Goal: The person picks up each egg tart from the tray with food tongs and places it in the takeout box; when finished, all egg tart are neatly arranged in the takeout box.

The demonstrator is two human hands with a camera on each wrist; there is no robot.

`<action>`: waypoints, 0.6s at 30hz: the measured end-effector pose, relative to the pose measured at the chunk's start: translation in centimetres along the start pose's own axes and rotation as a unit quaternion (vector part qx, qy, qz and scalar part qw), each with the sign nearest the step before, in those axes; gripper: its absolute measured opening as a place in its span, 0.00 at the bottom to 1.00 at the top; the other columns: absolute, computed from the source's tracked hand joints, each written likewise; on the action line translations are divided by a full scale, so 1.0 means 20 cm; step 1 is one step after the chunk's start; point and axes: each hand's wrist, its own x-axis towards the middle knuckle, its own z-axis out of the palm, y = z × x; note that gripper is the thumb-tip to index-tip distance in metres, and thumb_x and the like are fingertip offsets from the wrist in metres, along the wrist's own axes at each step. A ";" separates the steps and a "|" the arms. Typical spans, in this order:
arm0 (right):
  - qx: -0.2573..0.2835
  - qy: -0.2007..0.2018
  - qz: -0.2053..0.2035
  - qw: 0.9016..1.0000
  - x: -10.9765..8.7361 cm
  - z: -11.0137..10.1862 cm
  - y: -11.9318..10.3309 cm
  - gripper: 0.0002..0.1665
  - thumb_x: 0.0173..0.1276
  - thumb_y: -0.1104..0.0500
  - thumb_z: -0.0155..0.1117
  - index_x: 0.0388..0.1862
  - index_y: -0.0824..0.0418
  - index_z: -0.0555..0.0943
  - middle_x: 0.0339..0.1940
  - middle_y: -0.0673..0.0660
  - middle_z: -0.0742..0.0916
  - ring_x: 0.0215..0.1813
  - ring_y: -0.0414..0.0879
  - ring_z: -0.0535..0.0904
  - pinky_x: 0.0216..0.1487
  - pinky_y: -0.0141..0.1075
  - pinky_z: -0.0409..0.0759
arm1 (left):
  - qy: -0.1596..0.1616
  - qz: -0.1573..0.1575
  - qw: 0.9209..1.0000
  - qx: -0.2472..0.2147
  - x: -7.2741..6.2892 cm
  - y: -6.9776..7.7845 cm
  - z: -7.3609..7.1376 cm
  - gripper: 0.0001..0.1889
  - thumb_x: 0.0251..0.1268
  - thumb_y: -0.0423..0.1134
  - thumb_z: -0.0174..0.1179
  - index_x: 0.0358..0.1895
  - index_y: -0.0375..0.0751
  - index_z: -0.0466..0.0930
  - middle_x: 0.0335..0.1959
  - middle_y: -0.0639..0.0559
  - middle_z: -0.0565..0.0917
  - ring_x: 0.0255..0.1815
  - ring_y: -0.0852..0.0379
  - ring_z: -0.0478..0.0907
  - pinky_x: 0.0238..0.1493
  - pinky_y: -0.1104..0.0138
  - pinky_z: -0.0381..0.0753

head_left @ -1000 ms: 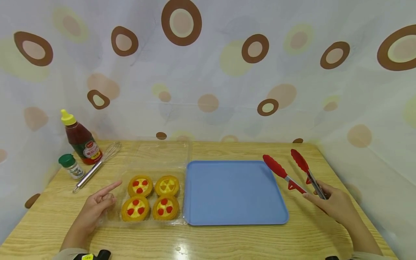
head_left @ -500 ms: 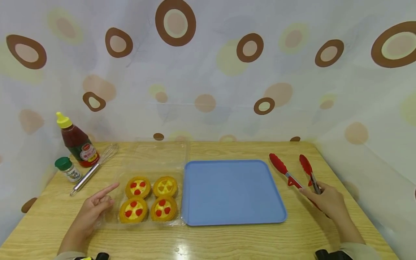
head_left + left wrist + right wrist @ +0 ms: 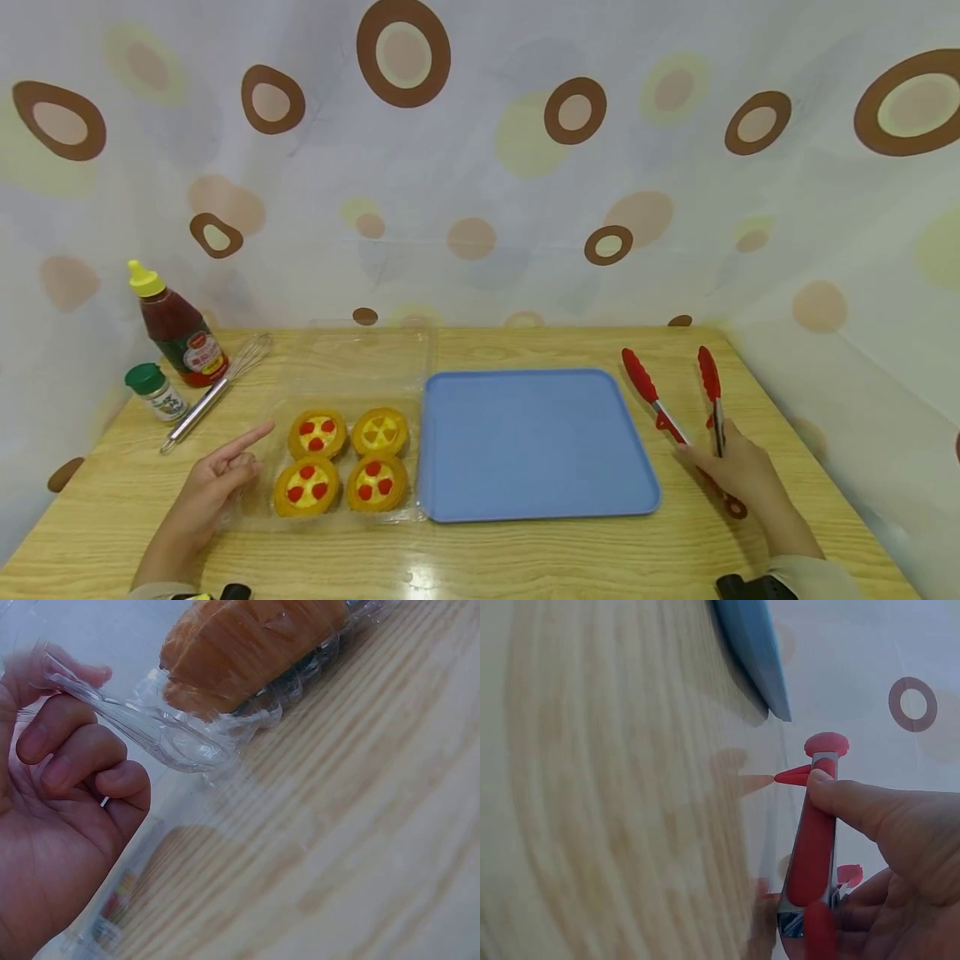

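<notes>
My left hand [image 3: 213, 485] holds the left rim of a clear plastic box [image 3: 258, 492], its index finger reaching over the edge and the others curled below. Inside the box are several round tarts, three with red toppings, such as the front left tart [image 3: 307, 485], and one with orange wedges [image 3: 379, 431]. In the left wrist view, the rim [image 3: 142, 729] passes between the fingers. My right hand [image 3: 738, 475] grips red-tipped metal tongs [image 3: 642, 379], whose arms are spread wide, tips toward the back. In the right wrist view, the thumb presses on the red handle [image 3: 811, 851].
A blue tray [image 3: 536, 450] lies between the box and the tongs. At the left stand a sauce bottle [image 3: 183, 337] with a yellow cap and a green-lidded shaker [image 3: 157, 392], beside a whisk [image 3: 217, 392]. A patterned cloth [image 3: 480, 167] hangs behind the table.
My right hand has drawn the tongs leftward and turned them, so their ring end shows now. The head view has shifted slightly. My left hand keeps its place at the box.
</notes>
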 end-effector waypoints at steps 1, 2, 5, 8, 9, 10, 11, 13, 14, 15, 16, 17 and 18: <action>-0.002 -0.003 0.002 1.000 0.00 0.00 0.00 0.57 0.65 0.35 0.56 0.65 0.83 0.52 0.48 0.85 0.73 0.45 0.77 0.74 0.38 0.55 0.77 | -0.001 0.000 1.000 -0.002 0.00 0.00 0.00 0.28 0.69 0.22 0.45 0.56 0.63 0.78 0.19 0.50 0.55 0.20 0.51 0.51 0.24 0.61 0.50; -0.004 -0.006 0.003 1.000 0.00 0.00 0.01 0.60 0.64 0.34 0.56 0.68 0.83 0.47 0.55 0.86 0.69 0.51 0.79 0.70 0.42 0.59 0.76 | -0.002 0.001 1.000 -0.002 0.00 0.00 0.00 0.28 0.69 0.22 0.45 0.56 0.63 0.78 0.18 0.50 0.55 0.20 0.51 0.51 0.23 0.61 0.49; -0.001 -0.012 0.009 1.000 0.00 0.00 0.01 0.62 0.63 0.34 0.56 0.68 0.83 0.45 0.59 0.86 0.65 0.55 0.80 0.67 0.45 0.61 0.75 | -0.008 0.006 1.000 -0.008 0.01 0.00 0.00 0.29 0.68 0.21 0.44 0.56 0.63 0.78 0.19 0.50 0.55 0.20 0.51 0.50 0.22 0.61 0.49; -0.002 -0.010 0.009 1.000 0.00 0.00 0.00 0.61 0.63 0.34 0.57 0.64 0.86 0.48 0.56 0.87 0.67 0.52 0.78 0.71 0.41 0.58 0.77 | -0.007 0.004 1.000 -0.009 0.01 0.00 0.00 0.28 0.68 0.21 0.45 0.56 0.63 0.78 0.19 0.50 0.55 0.21 0.51 0.51 0.23 0.61 0.50; -0.002 -0.009 0.008 1.000 0.00 0.00 0.00 0.60 0.63 0.35 0.58 0.63 0.86 0.49 0.55 0.87 0.68 0.50 0.77 0.73 0.40 0.56 0.78 | -0.007 0.002 1.000 -0.009 0.02 0.00 0.00 0.28 0.69 0.22 0.45 0.56 0.63 0.78 0.19 0.51 0.55 0.21 0.51 0.51 0.24 0.61 0.50; -0.001 -0.008 0.008 1.000 0.00 0.00 -0.01 0.60 0.63 0.35 0.58 0.62 0.87 0.50 0.53 0.87 0.69 0.47 0.75 0.75 0.38 0.55 0.78 | -0.007 -0.002 1.000 -0.010 0.02 0.00 0.00 0.28 0.69 0.22 0.45 0.56 0.63 0.78 0.19 0.51 0.55 0.21 0.52 0.52 0.25 0.61 0.50; -0.001 -0.008 0.006 1.000 0.00 0.00 -0.01 0.60 0.63 0.35 0.58 0.62 0.88 0.50 0.51 0.87 0.70 0.45 0.73 0.76 0.36 0.53 0.79 | -0.007 -0.005 1.000 -0.009 0.02 0.01 0.00 0.27 0.69 0.23 0.45 0.57 0.63 0.78 0.19 0.51 0.55 0.21 0.52 0.52 0.26 0.61 0.50; -0.005 -0.008 0.007 1.000 0.00 0.00 -0.01 0.61 0.63 0.35 0.58 0.62 0.89 0.49 0.49 0.87 0.71 0.43 0.71 0.77 0.35 0.52 0.79 | -0.008 -0.011 1.000 -0.005 0.02 0.01 0.00 0.27 0.70 0.24 0.45 0.57 0.63 0.77 0.19 0.51 0.55 0.21 0.52 0.52 0.26 0.61 0.51; -0.006 -0.008 0.011 1.000 -0.01 0.00 -0.02 0.61 0.63 0.35 0.58 0.62 0.88 0.48 0.49 0.88 0.70 0.43 0.71 0.76 0.34 0.51 0.79 | -0.009 -0.015 1.000 -0.004 0.01 0.02 0.00 0.26 0.70 0.24 0.44 0.57 0.63 0.77 0.20 0.51 0.56 0.21 0.52 0.53 0.26 0.61 0.51; -0.005 -0.007 0.017 1.000 -0.01 0.00 -0.02 0.60 0.62 0.34 0.59 0.61 0.87 0.50 0.47 0.88 0.69 0.41 0.71 0.75 0.32 0.51 0.78 | -0.014 -0.018 1.000 -0.003 0.01 0.02 -0.01 0.26 0.71 0.25 0.44 0.58 0.63 0.77 0.20 0.51 0.56 0.21 0.52 0.53 0.26 0.61 0.51; -0.008 0.000 0.021 1.000 -0.01 0.00 -0.02 0.59 0.60 0.34 0.60 0.60 0.85 0.52 0.44 0.88 0.67 0.40 0.71 0.73 0.31 0.50 0.77 | -0.016 -0.023 1.000 0.001 0.00 0.02 -0.01 0.26 0.71 0.25 0.44 0.58 0.63 0.77 0.20 0.51 0.56 0.21 0.52 0.52 0.26 0.61 0.51; -0.014 0.007 0.026 1.000 -0.02 0.00 -0.03 0.61 0.59 0.33 0.61 0.61 0.85 0.51 0.44 0.88 0.64 0.41 0.74 0.70 0.31 0.51 0.76 | -0.020 -0.030 0.999 0.006 0.00 0.03 -0.01 0.26 0.71 0.26 0.44 0.58 0.64 0.76 0.20 0.52 0.57 0.21 0.53 0.53 0.26 0.61 0.51; -0.017 0.016 0.031 0.999 -0.03 0.00 -0.04 0.62 0.57 0.33 0.63 0.62 0.83 0.51 0.43 0.88 0.62 0.41 0.75 0.67 0.31 0.52 0.74 | -0.025 -0.038 0.999 0.016 -0.01 0.03 -0.02 0.25 0.72 0.27 0.44 0.59 0.64 0.76 0.20 0.52 0.57 0.21 0.53 0.54 0.26 0.61 0.52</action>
